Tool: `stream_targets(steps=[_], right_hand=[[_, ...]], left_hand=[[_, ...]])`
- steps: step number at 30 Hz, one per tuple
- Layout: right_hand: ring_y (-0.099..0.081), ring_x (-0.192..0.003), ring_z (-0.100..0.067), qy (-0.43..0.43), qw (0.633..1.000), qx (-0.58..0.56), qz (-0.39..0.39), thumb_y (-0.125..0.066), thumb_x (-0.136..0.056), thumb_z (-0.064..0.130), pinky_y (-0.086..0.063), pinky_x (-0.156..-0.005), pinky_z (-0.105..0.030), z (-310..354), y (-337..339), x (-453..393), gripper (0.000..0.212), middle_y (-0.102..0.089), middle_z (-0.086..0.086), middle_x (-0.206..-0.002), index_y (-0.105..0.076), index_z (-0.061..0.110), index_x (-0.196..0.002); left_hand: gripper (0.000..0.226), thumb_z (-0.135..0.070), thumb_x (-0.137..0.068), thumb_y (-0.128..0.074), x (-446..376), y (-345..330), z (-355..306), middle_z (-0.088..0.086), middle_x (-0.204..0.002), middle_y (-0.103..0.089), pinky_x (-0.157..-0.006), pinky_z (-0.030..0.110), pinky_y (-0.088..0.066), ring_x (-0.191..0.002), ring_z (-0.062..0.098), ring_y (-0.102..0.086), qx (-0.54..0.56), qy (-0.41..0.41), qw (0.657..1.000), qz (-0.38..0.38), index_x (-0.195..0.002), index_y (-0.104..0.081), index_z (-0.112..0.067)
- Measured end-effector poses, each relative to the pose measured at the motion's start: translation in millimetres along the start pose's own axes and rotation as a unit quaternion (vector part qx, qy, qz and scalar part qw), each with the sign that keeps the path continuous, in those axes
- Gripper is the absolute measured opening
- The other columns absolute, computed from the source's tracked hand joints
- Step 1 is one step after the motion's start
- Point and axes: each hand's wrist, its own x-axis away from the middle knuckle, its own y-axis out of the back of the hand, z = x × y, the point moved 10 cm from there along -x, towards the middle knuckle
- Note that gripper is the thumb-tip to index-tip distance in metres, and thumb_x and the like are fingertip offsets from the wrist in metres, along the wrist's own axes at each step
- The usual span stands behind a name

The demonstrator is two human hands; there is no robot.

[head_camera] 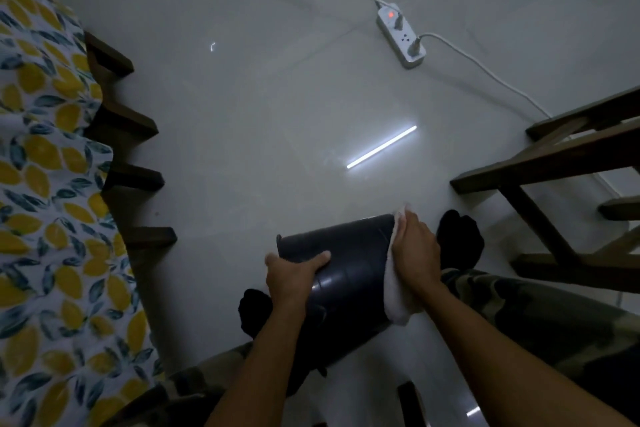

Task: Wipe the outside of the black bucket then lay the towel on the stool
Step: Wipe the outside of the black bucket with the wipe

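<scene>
The black bucket (349, 274) lies tilted on its side between my knees, low in the middle of the view. My left hand (292, 276) grips its left side near the end, thumb laid across the wall. My right hand (417, 251) presses a white towel (394, 302) flat against the bucket's right side; the towel hangs down below my palm. A dark wooden stool (554, 163) stands to the right, only its legs and rails showing.
A bed with a lemon-print sheet (45, 184) and dark wooden slats fills the left edge. A white power strip (401, 35) with cables lies on the grey tiled floor ahead. My feet in black socks (459, 239) flank the bucket.
</scene>
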Motion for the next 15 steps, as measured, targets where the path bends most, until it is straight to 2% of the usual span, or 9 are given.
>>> stream_targets(steps=[2, 4, 8, 10, 12, 13, 15], right_hand=[[-0.063, -0.118, -0.033, -0.015, 1.000, -0.017, 0.007, -0.032, -0.112, 0.030, -0.047, -0.098, -0.038, -4.2, 4.3, 3.9, 0.048, -0.066, -0.018, -0.129, -0.039, 0.013, -0.155], [-0.061, -0.122, -0.034, -0.048, 0.998, -0.044, 0.016, -0.031, -0.112, 0.030, -0.045, -0.101, -0.038, -9.2, 9.9, 6.9, 0.048, -0.064, -0.018, -0.132, -0.038, 0.014, -0.156], [-0.064, -0.121, -0.032, -0.069, 0.995, -0.066, 0.002, -0.033, -0.112, 0.030, -0.047, -0.104, -0.038, -8.7, 24.5, 9.8, 0.046, -0.066, -0.016, -0.128, -0.042, 0.012, -0.154], [-0.065, -0.119, -0.027, -0.084, 0.992, -0.092, 0.000, -0.033, -0.112, 0.035, -0.047, -0.103, -0.036, -7.9, 33.7, 9.2, 0.042, -0.067, -0.007, -0.121, -0.050, 0.015, -0.144], [-0.063, -0.116, -0.021, -0.116, 0.983, -0.139, 0.012, -0.033, -0.111, 0.040, -0.043, -0.105, -0.034, -6.6, 43.0, 10.5, 0.042, -0.066, -0.005, -0.123, -0.053, 0.018, -0.140], [-0.062, -0.117, -0.020, -0.111, 0.984, -0.136, 0.018, -0.038, -0.110, 0.038, -0.044, -0.106, -0.034, -3.3, 48.7, 10.0, 0.042, -0.065, -0.007, -0.128, -0.050, 0.017, -0.144], [-0.061, -0.124, -0.028, -0.074, 0.994, -0.079, 0.032, -0.051, -0.107, 0.027, -0.045, -0.106, -0.036, 6.1, 58.9, 10.6, 0.053, -0.061, -0.013, -0.136, -0.037, 0.013, -0.156]], left_hand=[[0.059, -0.016, -0.063, -0.096, -4.9, -1.7, 2.5, 0.018, -0.112, -0.074, -0.086, 0.050, -0.062, -0.094, 0.034, -0.073, 0.043, 0.029, 0.997, 0.052, -0.113, -0.068, -0.004], [0.042, -0.009, -0.068, -0.092, -2.3, 5.6, -14.7, 0.014, -0.103, -0.076, -0.082, 0.049, -0.063, -0.089, 0.031, -0.073, 0.032, -0.010, 0.998, 0.054, -0.103, -0.069, -0.008], [0.045, -0.007, -0.076, -0.085, 13.8, 6.7, -64.0, 0.005, -0.105, -0.071, -0.081, 0.042, -0.061, -0.091, 0.024, -0.069, 0.004, -0.117, 0.991, 0.060, -0.113, -0.061, -0.014], [0.044, -0.006, -0.080, -0.082, 25.4, 1.2, -89.7, -0.004, -0.103, -0.068, -0.074, 0.026, -0.057, -0.091, 0.015, -0.065, -0.034, -0.187, 0.979, 0.074, -0.115, -0.057, -0.018], [0.041, -0.003, -0.085, -0.077, 41.7, -4.1, -113.7, -0.007, -0.102, -0.066, -0.065, 0.007, -0.046, -0.090, 0.012, -0.064, -0.082, -0.263, 0.959, 0.071, -0.114, -0.055, -0.020], [0.040, -0.002, -0.087, -0.075, 51.1, -8.2, -122.5, -0.006, -0.104, -0.066, -0.065, 0.005, -0.044, -0.093, 0.013, -0.065, -0.109, -0.297, 0.946, 0.066, -0.115, -0.054, -0.020], [0.040, -0.002, -0.090, -0.069, 67.5, -19.2, -130.1, 0.000, -0.111, -0.065, -0.073, 0.018, -0.047, -0.099, 0.019, -0.064, -0.182, -0.361, 0.914, 0.047, -0.119, -0.050, -0.022]])
